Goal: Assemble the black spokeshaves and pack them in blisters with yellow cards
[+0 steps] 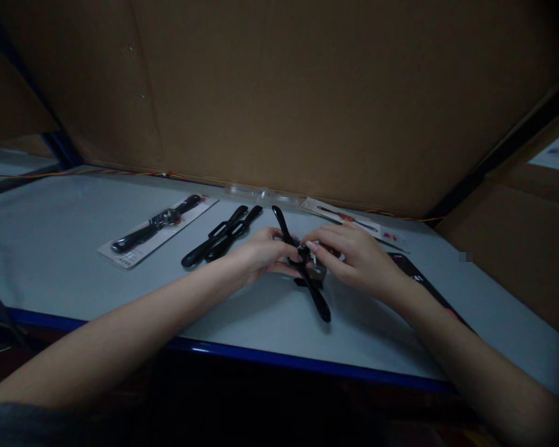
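My left hand (272,254) is closed around the middle of a black spokeshave (317,298), a two-handled tool held slanting above the table. My right hand (349,251) meets it at the centre, thumb and fingers pinched together over the middle part. Whatever small piece those fingertips grip is too dark and covered to make out. Just below the hands shows a small dark flat piece (309,283). Two more black spokeshave bodies (221,239) lie side by side to the left of my left hand.
A spokeshave in a blister pack on a card (135,253) lies at the left. Behind my right hand is a printed card (317,206); clear plastic packaging (261,194) lies at the back. A dark phone-like slab (423,282) is partly under my right forearm. Cardboard walls (307,93) enclose the table.
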`<state>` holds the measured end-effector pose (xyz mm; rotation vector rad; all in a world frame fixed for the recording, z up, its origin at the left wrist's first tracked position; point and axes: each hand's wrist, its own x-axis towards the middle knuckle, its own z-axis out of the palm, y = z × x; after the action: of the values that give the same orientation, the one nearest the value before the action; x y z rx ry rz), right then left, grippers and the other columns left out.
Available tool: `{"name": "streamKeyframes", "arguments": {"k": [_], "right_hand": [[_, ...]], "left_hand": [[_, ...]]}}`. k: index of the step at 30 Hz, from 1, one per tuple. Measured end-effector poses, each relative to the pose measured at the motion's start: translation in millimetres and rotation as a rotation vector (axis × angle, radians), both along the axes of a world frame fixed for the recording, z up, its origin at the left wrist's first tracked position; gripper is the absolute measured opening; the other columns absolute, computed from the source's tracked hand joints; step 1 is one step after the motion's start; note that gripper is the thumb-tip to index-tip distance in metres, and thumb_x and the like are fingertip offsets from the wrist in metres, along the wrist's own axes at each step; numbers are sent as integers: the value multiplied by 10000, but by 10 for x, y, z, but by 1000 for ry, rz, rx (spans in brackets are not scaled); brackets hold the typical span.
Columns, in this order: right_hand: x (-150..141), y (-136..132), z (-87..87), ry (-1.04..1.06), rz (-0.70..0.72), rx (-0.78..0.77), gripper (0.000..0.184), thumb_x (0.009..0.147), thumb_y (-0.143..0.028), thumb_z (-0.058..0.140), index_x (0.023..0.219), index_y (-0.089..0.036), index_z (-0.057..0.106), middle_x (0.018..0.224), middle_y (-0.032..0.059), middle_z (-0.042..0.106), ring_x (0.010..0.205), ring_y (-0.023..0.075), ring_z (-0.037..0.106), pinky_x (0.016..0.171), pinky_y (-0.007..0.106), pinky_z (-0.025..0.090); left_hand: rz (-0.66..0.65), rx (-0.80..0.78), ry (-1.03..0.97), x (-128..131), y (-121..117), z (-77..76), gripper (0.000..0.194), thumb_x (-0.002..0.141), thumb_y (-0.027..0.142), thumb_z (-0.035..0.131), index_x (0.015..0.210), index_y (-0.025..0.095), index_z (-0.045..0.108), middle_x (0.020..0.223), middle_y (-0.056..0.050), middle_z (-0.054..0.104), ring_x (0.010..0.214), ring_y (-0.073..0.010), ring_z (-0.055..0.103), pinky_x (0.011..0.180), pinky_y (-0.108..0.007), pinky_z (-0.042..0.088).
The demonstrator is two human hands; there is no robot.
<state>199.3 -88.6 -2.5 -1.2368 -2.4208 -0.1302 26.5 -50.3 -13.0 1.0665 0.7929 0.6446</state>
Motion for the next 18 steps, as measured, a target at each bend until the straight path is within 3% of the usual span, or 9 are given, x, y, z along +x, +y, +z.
{"name": "streamKeyframes", "arguments": {"k": [4, 8, 12, 15, 18], "right_hand": [[-60, -22, -31, -7, -72, 17, 121, 846, -290, 509, 821, -189, 570, 637, -4, 588, 585, 137, 486, 642, 297, 299], [-146, -53, -74, 75, -74, -52, 116, 833, -217, 498, 738, -183, 555, 599, -11, 574, 563, 127, 469, 627, 284, 296], [-122, -46, -57, 209, -48, -167, 135, 839, -195, 477, 878, -199, 606, 619, -16, 600, 573, 127, 502, 619, 270, 322], [-54, -17, -22, 152, -55, -137, 138, 824, -214, 519, 925, -213, 613, 588, -34, 572, 561, 124, 491, 637, 276, 322], [-27, -5, -8, 57, -76, -66, 83, 808, -270, 569, 829, -199, 605, 578, -36, 540, 565, 121, 473, 642, 287, 299]], "left_hand": [[12, 15, 17, -1, -20, 3, 310, 681, -85, 548, 939, 80, 498, 668, -18, 612, 574, -127, 641, 608, -297, 560], [42, 53, 41, 6, -64, 2, 312, 684, -63, 574, 941, 99, 501, 664, 11, 577, 575, -113, 622, 588, -282, 560], [46, 51, 40, 15, -85, 9, 331, 665, -80, 573, 923, 113, 498, 683, 12, 586, 565, -120, 636, 617, -303, 564], [22, 32, 39, 16, -69, 16, 327, 675, -91, 552, 925, 109, 484, 701, -24, 620, 584, -140, 656, 611, -290, 560], [23, 30, 74, 12, -49, 21, 345, 684, -101, 542, 961, 91, 472, 679, -32, 616, 588, -141, 655, 582, -261, 552]]}}
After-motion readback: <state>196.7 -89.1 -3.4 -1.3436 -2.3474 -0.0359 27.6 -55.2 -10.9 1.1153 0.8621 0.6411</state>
